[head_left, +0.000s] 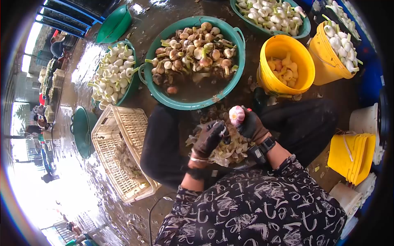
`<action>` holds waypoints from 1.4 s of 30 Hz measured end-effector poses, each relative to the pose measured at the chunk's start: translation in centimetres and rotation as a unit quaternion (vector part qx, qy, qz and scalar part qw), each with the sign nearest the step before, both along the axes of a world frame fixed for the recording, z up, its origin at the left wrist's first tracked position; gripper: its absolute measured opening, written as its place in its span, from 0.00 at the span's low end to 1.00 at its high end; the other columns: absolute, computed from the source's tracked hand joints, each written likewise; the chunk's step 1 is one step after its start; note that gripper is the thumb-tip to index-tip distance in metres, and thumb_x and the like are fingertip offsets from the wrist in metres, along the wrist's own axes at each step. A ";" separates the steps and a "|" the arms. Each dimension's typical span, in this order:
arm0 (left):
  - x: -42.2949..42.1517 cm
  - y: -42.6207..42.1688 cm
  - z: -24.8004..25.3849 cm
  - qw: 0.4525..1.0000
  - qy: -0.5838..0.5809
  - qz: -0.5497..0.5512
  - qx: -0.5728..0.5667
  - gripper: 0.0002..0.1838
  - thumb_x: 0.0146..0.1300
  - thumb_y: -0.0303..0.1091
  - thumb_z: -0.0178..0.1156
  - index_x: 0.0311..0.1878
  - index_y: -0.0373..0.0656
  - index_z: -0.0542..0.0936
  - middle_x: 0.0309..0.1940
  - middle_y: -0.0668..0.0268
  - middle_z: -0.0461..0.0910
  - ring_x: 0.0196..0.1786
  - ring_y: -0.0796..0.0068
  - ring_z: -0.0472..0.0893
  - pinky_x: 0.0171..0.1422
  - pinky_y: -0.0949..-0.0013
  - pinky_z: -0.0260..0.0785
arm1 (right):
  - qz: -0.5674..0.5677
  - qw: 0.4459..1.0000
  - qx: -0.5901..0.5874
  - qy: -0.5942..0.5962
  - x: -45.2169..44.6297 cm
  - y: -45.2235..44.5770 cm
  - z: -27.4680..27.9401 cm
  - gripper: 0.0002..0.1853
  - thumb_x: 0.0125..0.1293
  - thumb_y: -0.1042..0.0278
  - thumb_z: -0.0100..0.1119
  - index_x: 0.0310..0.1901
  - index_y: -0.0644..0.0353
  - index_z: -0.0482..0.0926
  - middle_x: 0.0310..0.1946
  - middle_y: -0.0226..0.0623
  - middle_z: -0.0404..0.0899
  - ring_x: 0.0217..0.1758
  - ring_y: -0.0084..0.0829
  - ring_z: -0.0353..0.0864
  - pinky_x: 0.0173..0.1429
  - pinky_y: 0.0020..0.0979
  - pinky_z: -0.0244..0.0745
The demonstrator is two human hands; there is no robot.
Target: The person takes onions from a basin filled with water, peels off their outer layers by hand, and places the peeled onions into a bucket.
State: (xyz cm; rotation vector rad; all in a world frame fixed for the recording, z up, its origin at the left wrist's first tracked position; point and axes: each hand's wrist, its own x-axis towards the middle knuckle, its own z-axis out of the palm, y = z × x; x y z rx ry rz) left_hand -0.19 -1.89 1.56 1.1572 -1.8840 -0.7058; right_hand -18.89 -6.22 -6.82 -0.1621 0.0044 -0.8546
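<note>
One clear gap separates the left hand (209,139) from the bulb (237,115), which lies up and to the right of its curled fingers; whether these grip the pale bit (223,132) showing at them, I cannot tell. Loose skins (230,152) heap below. The bulb looks nearly round, so its long axis is hard to judge. Nearer is the right hand (252,127), its fingers holding the bulb from the right.

My right hand (251,126) grips; just left of it, my left hand (210,138) curls, both forearms (279,155) angled inward behind them.
</note>
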 end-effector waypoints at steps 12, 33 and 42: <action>14.4 -16.2 -8.2 0.806 -0.377 0.374 0.262 0.42 0.45 0.62 0.66 0.57 0.40 0.71 0.48 0.49 0.77 0.53 0.52 0.77 0.54 0.57 0.70 | -0.060 0.937 0.095 0.331 -1.9 -2.3 4.2 0.36 0.64 0.34 0.40 0.55 0.62 0.72 0.36 0.36 0.79 0.32 0.27 0.77 0.34 0.30 0.73; -1.1 -2.8 1.6 0.958 -0.203 0.078 0.187 0.34 0.38 0.50 0.70 0.51 0.46 0.78 0.44 0.51 0.75 0.42 0.52 0.79 0.49 0.59 0.73 | -0.131 0.544 -0.258 0.788 1.5 -0.2 6.3 0.19 0.61 0.49 0.56 0.27 0.59 0.81 0.22 0.47 0.78 0.24 0.43 0.79 0.30 0.38 0.70; 0.5 -1.7 1.3 0.959 0.046 0.027 0.277 0.33 0.40 0.39 0.75 0.52 0.38 0.76 0.42 0.59 0.78 0.43 0.68 0.79 0.48 0.65 0.73 | 0.002 0.815 -0.131 0.564 0.0 0.8 4.9 0.19 0.66 0.52 0.53 0.37 0.62 0.81 0.26 0.30 0.80 0.28 0.27 0.80 0.29 0.32 0.72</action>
